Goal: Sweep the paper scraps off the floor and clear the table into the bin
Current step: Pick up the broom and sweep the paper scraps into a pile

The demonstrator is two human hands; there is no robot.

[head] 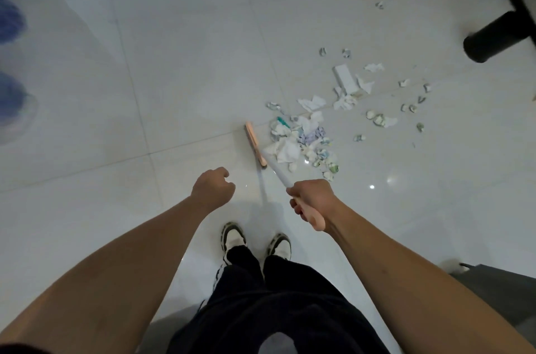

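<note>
My right hand (311, 201) grips the pink-and-white handle of a broom. Its pink brush head (255, 143) rests on the white tiled floor, just left of a heap of crumpled paper scraps (301, 140). More scraps (380, 118) lie scattered to the right and beyond, along with a small white box (345, 79). My left hand (214, 187) hovers over the floor with its fingers curled and nothing in it.
My two feet in white-and-black shoes (256, 242) stand just behind the broom. Black cylindrical furniture legs (493, 37) sit at the upper right. A grey surface edge (499, 287) shows at the lower right, and blue blurred shapes (11, 23) at the far left.
</note>
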